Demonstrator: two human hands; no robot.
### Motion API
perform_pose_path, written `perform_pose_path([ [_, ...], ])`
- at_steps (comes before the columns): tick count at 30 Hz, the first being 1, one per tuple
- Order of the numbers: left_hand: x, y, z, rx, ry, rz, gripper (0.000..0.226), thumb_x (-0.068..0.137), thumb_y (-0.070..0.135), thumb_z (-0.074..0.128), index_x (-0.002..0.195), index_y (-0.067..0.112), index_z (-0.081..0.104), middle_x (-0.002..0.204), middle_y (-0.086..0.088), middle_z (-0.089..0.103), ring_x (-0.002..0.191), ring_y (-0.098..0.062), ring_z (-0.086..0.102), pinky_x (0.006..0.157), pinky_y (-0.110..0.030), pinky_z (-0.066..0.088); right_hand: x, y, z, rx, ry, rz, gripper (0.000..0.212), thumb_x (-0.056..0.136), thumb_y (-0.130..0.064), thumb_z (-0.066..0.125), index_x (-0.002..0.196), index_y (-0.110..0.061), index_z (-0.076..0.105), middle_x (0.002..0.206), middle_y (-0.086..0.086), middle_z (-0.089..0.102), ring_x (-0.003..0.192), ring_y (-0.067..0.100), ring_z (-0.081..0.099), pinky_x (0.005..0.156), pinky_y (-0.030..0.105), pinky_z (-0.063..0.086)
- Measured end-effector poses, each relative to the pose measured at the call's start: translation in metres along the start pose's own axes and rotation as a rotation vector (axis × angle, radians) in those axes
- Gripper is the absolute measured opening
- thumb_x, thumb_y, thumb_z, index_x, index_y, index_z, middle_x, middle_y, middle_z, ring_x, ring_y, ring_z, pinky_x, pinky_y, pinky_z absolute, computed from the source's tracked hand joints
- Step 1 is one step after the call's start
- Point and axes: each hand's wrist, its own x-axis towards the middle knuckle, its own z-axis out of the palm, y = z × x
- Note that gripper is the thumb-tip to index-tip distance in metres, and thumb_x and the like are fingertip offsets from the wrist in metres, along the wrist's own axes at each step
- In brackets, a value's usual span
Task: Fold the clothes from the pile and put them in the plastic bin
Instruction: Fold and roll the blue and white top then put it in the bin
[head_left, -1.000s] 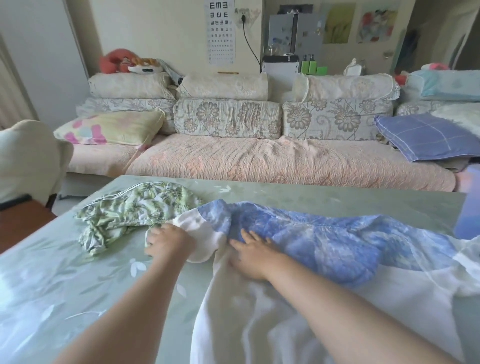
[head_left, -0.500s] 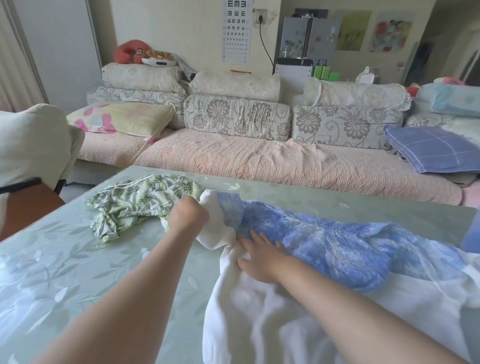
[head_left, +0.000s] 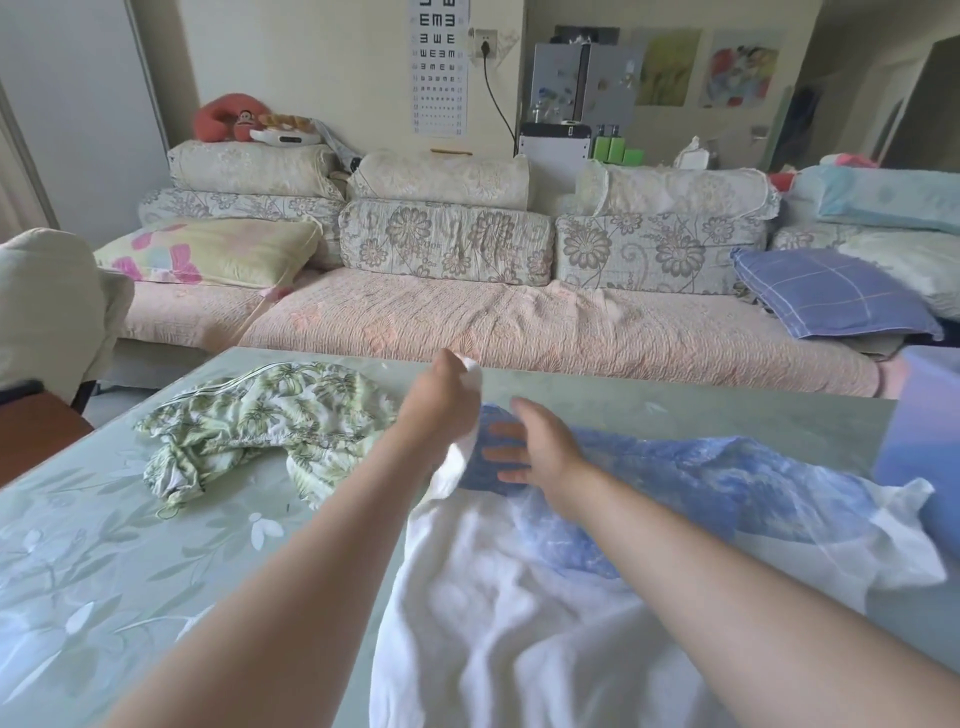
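Note:
A white and blue patterned garment (head_left: 649, 499) lies spread over the right half of the green table (head_left: 104, 545). My left hand (head_left: 441, 400) grips a white corner of that garment and holds it lifted above the cloth. My right hand (head_left: 535, 441) hovers just right of it with fingers straight and spread, over the blue part. A crumpled green leaf-print garment (head_left: 260, 415) lies on the table to the left of my hands. The blue plastic bin (head_left: 924, 447) stands at the table's right edge, partly cut off by the frame.
A long sofa (head_left: 493, 322) with floral cushions runs behind the table's far edge. A chair draped in cream cloth (head_left: 47, 301) stands at the left. A blue checked pillow (head_left: 826, 291) lies on the sofa's right end.
My left hand has lifted the white corner up and carried it right, over the blue part. My right hand has risen off the cloth and spread its fingers. The camera has tilted up.

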Motion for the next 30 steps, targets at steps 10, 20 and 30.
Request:
perform_pose_path([
  [10,-0.016,0.034,0.065,-0.545,-0.687,-0.071,0.088,0.096,0.013,0.049,0.152,0.038,-0.014,0.137,-0.019,0.055,0.081,-0.028,0.073,0.088,-0.040,0.056,0.014,0.011,-0.077,-0.351,0.394,0.227,0.037,0.089,-0.024,0.057,0.121,-0.005,0.062,0.105,0.012,0.068,0.094,0.029,0.064,0.078,0.033,0.050],
  [20,0.003,-0.007,0.093,0.374,-0.317,0.454,0.064,0.094,0.029,0.050,0.152,0.028,0.026,0.159,0.007,0.025,0.145,-0.015,0.021,0.114,-0.036,0.029,0.008,0.022,-0.141,-0.704,0.558,0.089,0.049,0.082,-0.010,0.061,0.131,-0.014,0.056,0.128,0.010,0.062,0.121,0.030,0.057,0.093,0.030,0.046],
  [30,0.020,0.008,0.137,0.607,-0.394,0.245,0.070,0.095,0.065,0.023,0.154,0.028,0.013,0.157,-0.004,0.027,0.141,-0.026,0.026,0.110,-0.044,0.027,0.009,0.031,-0.185,-1.128,0.486,0.118,0.020,0.087,-0.016,0.052,0.106,-0.014,0.049,0.118,0.010,0.063,0.110,0.033,0.059,0.076,0.033,0.043],
])
